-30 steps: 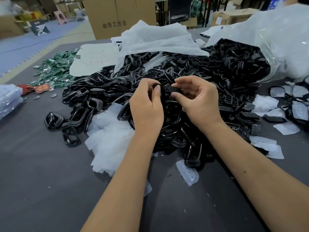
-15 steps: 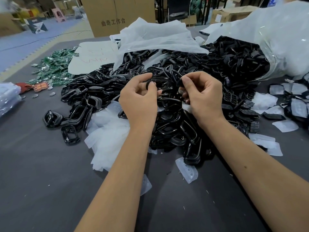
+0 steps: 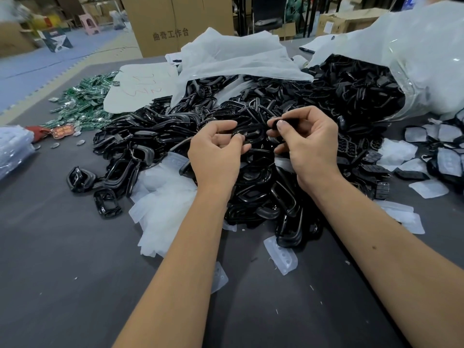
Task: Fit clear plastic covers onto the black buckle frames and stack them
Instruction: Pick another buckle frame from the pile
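Black buckle frames [image 3: 263,151], too many to count, lie heaped mid-table and spill from a clear bag [image 3: 421,59] at your right. Your left hand [image 3: 216,154] pinches one frame [image 3: 251,133] above the heap; your right hand [image 3: 308,144] pinches a small black piece [image 3: 275,123]. Two clear plastic covers [image 3: 281,257] lie nearest you. A cardboard box [image 3: 175,23] behind reads "曲奇工作台".

Cardboard box [image 3: 173,26] — green packets [image 3: 85,104]
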`<action>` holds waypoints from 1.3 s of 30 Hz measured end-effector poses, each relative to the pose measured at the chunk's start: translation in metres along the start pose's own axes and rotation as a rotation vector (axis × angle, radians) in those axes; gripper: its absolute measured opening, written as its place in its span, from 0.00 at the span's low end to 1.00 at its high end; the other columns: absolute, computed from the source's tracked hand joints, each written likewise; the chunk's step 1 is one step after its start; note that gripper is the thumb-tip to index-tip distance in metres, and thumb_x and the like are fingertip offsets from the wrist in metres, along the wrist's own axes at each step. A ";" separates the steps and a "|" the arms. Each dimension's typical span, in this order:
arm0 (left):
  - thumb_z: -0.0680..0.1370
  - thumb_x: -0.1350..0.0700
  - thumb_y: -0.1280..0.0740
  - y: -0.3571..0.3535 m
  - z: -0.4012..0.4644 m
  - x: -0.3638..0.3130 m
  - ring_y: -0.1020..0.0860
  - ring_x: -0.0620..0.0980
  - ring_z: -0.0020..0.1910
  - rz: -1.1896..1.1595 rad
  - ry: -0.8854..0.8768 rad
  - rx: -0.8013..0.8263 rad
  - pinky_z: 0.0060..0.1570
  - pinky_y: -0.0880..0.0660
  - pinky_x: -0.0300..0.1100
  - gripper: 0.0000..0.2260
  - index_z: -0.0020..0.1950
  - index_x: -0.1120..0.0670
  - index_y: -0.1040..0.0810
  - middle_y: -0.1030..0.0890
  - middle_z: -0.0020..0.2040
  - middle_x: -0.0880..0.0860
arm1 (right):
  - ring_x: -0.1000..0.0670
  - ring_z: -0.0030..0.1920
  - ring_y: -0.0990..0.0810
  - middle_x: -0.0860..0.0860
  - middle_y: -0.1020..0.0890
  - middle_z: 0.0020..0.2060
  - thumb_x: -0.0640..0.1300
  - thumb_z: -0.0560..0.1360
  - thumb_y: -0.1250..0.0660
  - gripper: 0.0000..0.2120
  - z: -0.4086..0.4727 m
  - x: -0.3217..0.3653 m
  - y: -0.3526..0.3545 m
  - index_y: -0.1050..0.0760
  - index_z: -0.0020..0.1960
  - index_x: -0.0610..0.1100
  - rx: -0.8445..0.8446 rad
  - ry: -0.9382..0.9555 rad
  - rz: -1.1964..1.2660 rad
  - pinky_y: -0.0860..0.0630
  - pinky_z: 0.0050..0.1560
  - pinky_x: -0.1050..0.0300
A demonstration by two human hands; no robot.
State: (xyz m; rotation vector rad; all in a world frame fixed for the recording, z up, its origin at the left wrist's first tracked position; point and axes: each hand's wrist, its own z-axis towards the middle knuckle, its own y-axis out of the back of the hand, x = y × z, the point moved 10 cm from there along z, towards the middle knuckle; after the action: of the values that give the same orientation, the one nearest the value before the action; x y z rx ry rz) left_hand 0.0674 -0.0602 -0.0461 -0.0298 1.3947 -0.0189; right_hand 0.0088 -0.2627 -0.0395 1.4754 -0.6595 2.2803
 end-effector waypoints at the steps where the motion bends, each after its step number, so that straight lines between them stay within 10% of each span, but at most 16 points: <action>1: 0.78 0.67 0.29 0.000 0.000 -0.001 0.12 0.50 0.39 0.001 -0.010 0.003 0.48 0.15 0.48 0.09 0.52 0.54 0.16 0.15 0.35 0.52 | 0.47 0.41 0.13 0.45 0.12 0.43 0.32 0.80 0.32 0.06 0.000 0.000 -0.001 0.21 0.51 0.42 0.007 0.004 -0.011 0.22 0.31 0.61; 6: 0.78 0.68 0.30 -0.003 -0.001 -0.002 0.13 0.50 0.38 0.026 -0.046 0.015 0.45 0.17 0.39 0.08 0.52 0.57 0.15 0.14 0.38 0.55 | 0.54 0.36 0.22 0.48 0.16 0.40 0.36 0.83 0.36 0.15 0.001 -0.003 -0.011 0.25 0.64 0.53 0.081 0.024 -0.076 0.24 0.35 0.61; 39: 0.78 0.70 0.33 -0.004 -0.001 -0.004 0.14 0.44 0.37 0.015 -0.072 0.040 0.48 0.15 0.48 0.13 0.51 0.57 0.12 0.16 0.38 0.50 | 0.53 0.36 0.16 0.52 0.14 0.38 0.40 0.76 0.26 0.03 -0.006 0.015 -0.022 0.14 0.49 0.44 0.122 0.215 -0.464 0.18 0.40 0.54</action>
State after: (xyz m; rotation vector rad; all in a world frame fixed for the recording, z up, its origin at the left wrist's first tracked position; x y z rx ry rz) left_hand 0.0657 -0.0639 -0.0421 0.0126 1.3220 -0.0330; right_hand 0.0093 -0.2404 -0.0236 1.2474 -0.0999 2.0936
